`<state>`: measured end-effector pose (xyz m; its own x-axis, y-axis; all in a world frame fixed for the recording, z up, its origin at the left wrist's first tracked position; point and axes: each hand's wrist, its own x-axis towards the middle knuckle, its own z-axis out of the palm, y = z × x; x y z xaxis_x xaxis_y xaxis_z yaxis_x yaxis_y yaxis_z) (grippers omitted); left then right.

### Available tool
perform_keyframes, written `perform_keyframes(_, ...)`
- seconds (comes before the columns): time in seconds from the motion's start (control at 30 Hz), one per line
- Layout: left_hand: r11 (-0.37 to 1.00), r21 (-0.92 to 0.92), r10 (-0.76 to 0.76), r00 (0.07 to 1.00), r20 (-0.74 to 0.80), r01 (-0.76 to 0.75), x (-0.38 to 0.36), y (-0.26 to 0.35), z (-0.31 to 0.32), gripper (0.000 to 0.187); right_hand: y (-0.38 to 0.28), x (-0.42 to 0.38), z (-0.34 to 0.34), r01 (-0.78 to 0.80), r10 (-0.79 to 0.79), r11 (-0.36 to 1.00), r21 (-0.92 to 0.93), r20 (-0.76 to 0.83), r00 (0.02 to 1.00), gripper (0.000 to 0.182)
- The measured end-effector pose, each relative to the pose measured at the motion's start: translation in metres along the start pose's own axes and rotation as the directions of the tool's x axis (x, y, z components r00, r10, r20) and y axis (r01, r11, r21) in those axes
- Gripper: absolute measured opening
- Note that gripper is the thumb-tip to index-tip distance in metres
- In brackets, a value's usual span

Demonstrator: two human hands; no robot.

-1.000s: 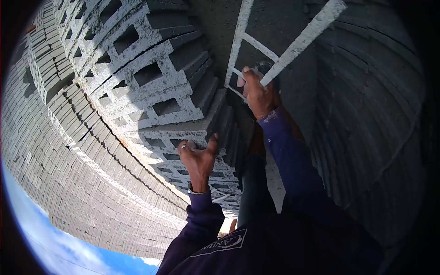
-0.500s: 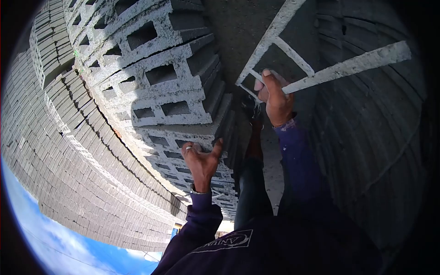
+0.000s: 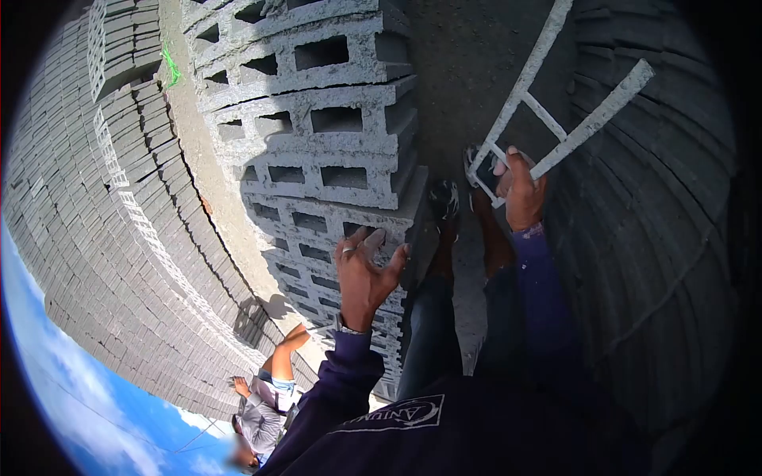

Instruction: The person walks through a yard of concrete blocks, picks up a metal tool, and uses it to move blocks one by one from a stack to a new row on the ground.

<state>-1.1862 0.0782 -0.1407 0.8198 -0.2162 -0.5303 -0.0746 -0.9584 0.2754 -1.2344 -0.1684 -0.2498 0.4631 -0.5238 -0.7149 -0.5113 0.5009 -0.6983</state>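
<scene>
My left hand (image 3: 367,274), with a ring on one finger, rests against the stack of grey hollow concrete blocks (image 3: 341,148). Its fingers are apart and touch the block face by a hole, thumb near the corner. On the right, my right hand (image 3: 521,190) is closed around a pale, cement-crusted ladder-shaped frame (image 3: 594,119) close to its lower end. Two long rails joined by short crossbars make up this frame, which slants up and away from me. Part of the lower end is hidden behind my fingers.
Another wall of stacked blocks (image 3: 643,151) rises in shadow at right. Long rows of blocks (image 3: 103,254) fill the left. At lower left is another person (image 3: 266,416). My shoes (image 3: 444,198) stand in the narrow passage, and a green strand (image 3: 171,65) lies on the ground.
My view has shifted, bringing the other person and more of my legs into sight. My left hand's fingers have loosened on the block. The frame is still in my right hand, tilted more upright.
</scene>
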Motion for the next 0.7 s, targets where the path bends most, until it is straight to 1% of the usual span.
perform_keyframes(0.03, 0.996, -0.087, -0.023, 0.998, -0.053, 0.019, -0.006, 0.002, -0.011, 0.041, -0.020, -0.007, -0.004, -0.018, 0.018, 1.000, 0.005, 0.002, 1.000, 0.043)
perform_keyframes(0.07, 0.981, -0.192, -0.067, 0.979, -0.192, 0.030, -0.007, 0.007, -0.019, 0.041, -0.038, -0.014, -0.003, 0.009, -0.009, 1.000, 0.009, 0.012, 1.000, 0.043)
perform_keyframes(0.1, 0.979, -0.200, -0.080, 0.972, -0.219, 0.036, -0.004, 0.013, -0.027, 0.041, -0.054, -0.022, -0.001, 0.034, -0.034, 0.999, 0.012, 0.021, 0.999, 0.043)
perform_keyframes(0.17, 0.992, 0.081, 0.122, 0.926, -0.358, -0.099, 0.022, 0.025, -0.038, 0.044, -0.079, -0.037, 0.011, 0.083, -0.088, 0.995, 0.060, 0.085, 0.993, 0.041)
perform_keyframes(0.23, 0.976, 0.120, 0.217, 0.876, -0.430, -0.183, 0.053, 0.026, -0.015, 0.049, -0.110, -0.052, 0.033, 0.054, -0.074, 0.990, 0.132, 0.149, 0.986, 0.041)
perform_keyframes(0.3, 0.991, 0.117, 0.102, 0.942, -0.320, -0.067, 0.077, 0.028, 0.005, 0.052, -0.136, -0.063, 0.058, 0.099, -0.124, 0.987, 0.126, 0.207, 0.970, 0.041)
perform_keyframes(0.33, 0.995, 0.089, 0.076, 0.935, -0.347, -0.048, 0.086, 0.025, 0.011, 0.052, -0.147, -0.068, 0.068, 0.119, -0.146, 0.985, 0.124, 0.242, 0.959, 0.042)
perform_keyframes(0.37, 0.999, 0.048, 0.009, 0.957, -0.291, 0.006, 0.091, 0.022, 0.016, 0.050, -0.159, -0.072, 0.079, 0.136, -0.157, 0.986, 0.097, 0.271, 0.950, 0.042)
perform_keyframes(0.4, 0.998, 0.011, -0.057, 0.973, -0.222, 0.061, 0.092, 0.020, 0.019, 0.048, -0.171, -0.074, 0.091, 0.188, -0.207, 0.978, 0.088, 0.322, 0.924, 0.044)
perform_keyframes(0.43, 0.996, -0.016, -0.085, 0.970, -0.229, 0.084, 0.089, 0.019, 0.021, 0.048, -0.181, -0.080, 0.104, 0.234, -0.249, 0.968, 0.084, 0.369, 0.895, 0.046)
perform_keyframes(0.5, 1.000, 0.018, 0.004, 0.951, -0.308, 0.002, 0.087, 0.018, 0.020, 0.047, -0.205, -0.093, 0.132, 0.426, -0.416, 0.902, 0.075, 0.417, 0.808, 0.048)
perform_keyframes(0.53, 1.000, 0.009, 0.030, 0.931, -0.365, -0.028, 0.086, 0.015, 0.020, 0.045, -0.219, -0.103, 0.148, 0.454, -0.455, 0.884, 0.108, 0.415, 0.788, 0.047)
perform_keyframes(0.57, 1.000, -0.017, 0.003, 0.924, -0.382, -0.010, 0.084, 0.012, 0.022, 0.045, -0.232, -0.114, 0.163, 0.480, -0.491, 0.866, 0.139, 0.412, 0.767, 0.047)
perform_keyframes(0.63, 0.998, -0.056, 0.017, 0.926, -0.376, -0.041, 0.086, 0.009, 0.026, 0.044, -0.253, -0.132, 0.189, 0.630, -0.647, 0.751, 0.196, 0.404, 0.647, 0.043)
perform_keyframes(0.7, 0.996, -0.080, -0.001, 0.919, -0.394, -0.033, 0.083, 0.008, 0.029, 0.043, -0.269, -0.154, 0.214, 0.520, -0.642, 0.763, 0.384, 0.539, 0.545, 0.039)
